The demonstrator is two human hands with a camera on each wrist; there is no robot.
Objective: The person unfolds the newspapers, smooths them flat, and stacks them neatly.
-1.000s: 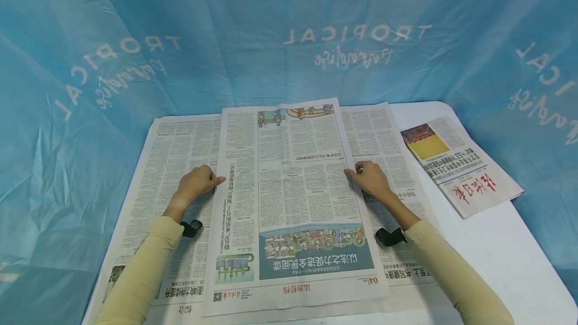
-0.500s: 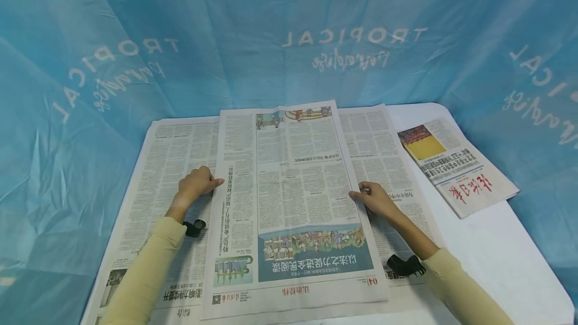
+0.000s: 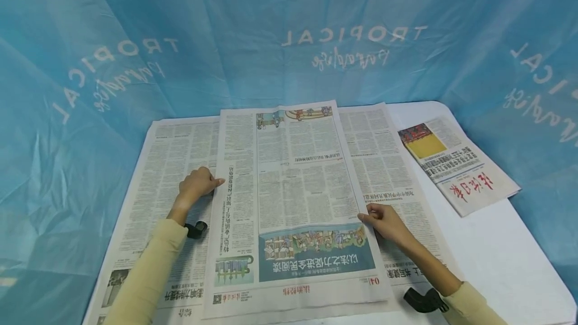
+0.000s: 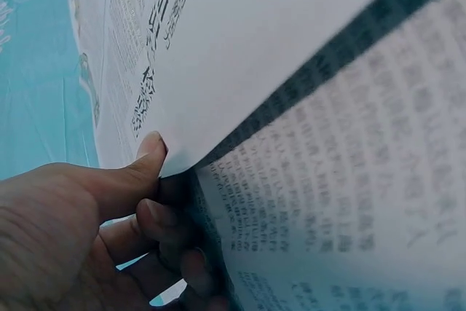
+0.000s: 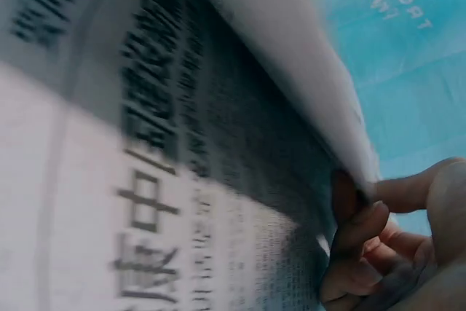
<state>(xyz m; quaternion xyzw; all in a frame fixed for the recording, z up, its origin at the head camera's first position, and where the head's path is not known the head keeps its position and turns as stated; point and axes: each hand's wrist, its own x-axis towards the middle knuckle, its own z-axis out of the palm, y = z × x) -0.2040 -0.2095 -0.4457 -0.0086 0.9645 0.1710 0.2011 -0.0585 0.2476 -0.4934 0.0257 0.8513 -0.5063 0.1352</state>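
A folded newspaper section [image 3: 307, 189] lies lengthwise over a wider spread newspaper [image 3: 176, 164], its print upside down in the head view. My left hand [image 3: 196, 187] pinches its left edge, thumb on top and fingers curled beneath; the left wrist view shows this edge [image 4: 196, 129] lifted off the page below. On the other side my right hand [image 3: 384, 220] pinches the right edge, beside the blue picture panel. In the right wrist view that edge [image 5: 313, 85] is raised too, with shadow on the sheet under it.
Another folded newspaper [image 3: 460, 169], with a yellow picture and red title, lies at the right on the white table [image 3: 510, 260]. Blue curtain [image 3: 289, 39] hangs behind and along both sides. Black wrist mounts [image 3: 424, 300] sit below the hands.
My right hand has slid down along the right edge toward the near end of the section. My left hand keeps its hold in the same place.
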